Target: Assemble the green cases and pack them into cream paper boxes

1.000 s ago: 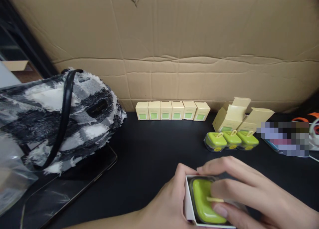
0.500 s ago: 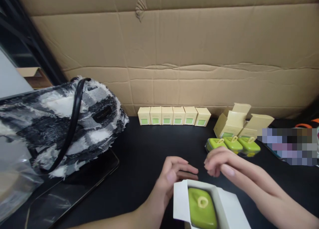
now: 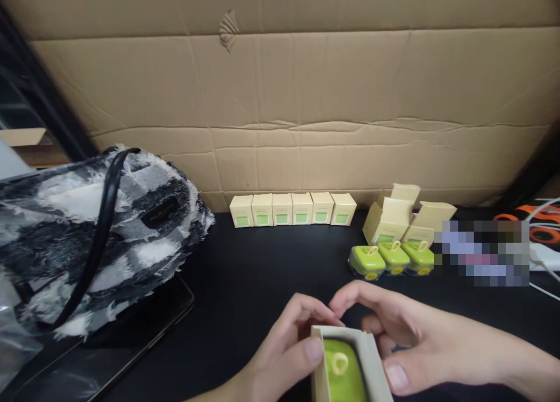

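At the bottom of the view stands a small cardboard box [image 3: 380, 370], its top open toward me. Inside lies a green item [image 3: 343, 384] with a pale yellow loop on its top. My left hand [image 3: 291, 346] grips the box from the left, thumb on the near-left wall and fingers curled behind the far edge. My right hand [image 3: 406, 338] holds the box's right side, thumb against the wall and index finger arching over toward the left fingertips. The flaps seem folded down along the sides; the lower part of the box is cut off by the frame.
Several closed cream boxes [image 3: 282, 208] stand in a row at the back. Right of them are open cream boxes [image 3: 385, 220], with three green-lidded containers [image 3: 367, 259] in front. A shaggy black-and-white bag [image 3: 109, 227] and a dark tray [image 3: 144, 326] occupy the left. Orange-handled scissors [image 3: 545, 234] lie far right.
Both hands have come down from beyond the box onto its sides. The white side flaps, spread out before, are now folded down or pressed in. The view has shifted slightly right.
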{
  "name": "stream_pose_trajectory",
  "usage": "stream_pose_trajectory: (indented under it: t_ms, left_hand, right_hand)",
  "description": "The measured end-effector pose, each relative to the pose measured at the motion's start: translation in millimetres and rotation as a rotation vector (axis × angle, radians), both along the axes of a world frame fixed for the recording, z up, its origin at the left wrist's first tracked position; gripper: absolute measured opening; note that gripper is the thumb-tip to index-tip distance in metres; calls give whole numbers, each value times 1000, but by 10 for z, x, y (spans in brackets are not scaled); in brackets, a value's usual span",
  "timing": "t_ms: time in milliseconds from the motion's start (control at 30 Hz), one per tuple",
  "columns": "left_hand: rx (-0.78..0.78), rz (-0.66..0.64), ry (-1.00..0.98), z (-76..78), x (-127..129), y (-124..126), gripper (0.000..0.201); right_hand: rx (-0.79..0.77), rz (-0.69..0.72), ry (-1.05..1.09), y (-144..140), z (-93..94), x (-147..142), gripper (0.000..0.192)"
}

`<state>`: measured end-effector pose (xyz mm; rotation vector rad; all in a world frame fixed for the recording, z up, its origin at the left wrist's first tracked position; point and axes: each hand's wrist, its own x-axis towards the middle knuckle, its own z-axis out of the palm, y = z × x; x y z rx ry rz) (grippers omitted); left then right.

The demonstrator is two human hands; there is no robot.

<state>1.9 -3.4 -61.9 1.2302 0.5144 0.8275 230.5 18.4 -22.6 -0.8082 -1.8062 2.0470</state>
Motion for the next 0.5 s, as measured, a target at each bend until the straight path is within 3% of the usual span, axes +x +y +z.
stream_pose_trajectory:
  t_ms: [100, 200, 267, 367, 500]
  left_hand:
    - [104, 35, 53, -9, 9, -42, 37]
    - [271, 159, 78, -29, 16, -81, 24]
    - [383, 248, 128, -22, 10, -104, 13]
    - [501, 284, 221, 23, -3, -140, 15]
    - [524, 365, 273, 81, 10, -204, 23]
  right_hand:
    - [-6, -109, 49, -77, -100, -107, 56]
    - [137, -297, 52, -194, -131, -188, 41]
    - [400, -379, -24, -254, -87, -193, 22]
    - [918, -259, -141, -274, -3, -127, 9]
    - [1417, -135, -192, -245, -34, -20, 35]
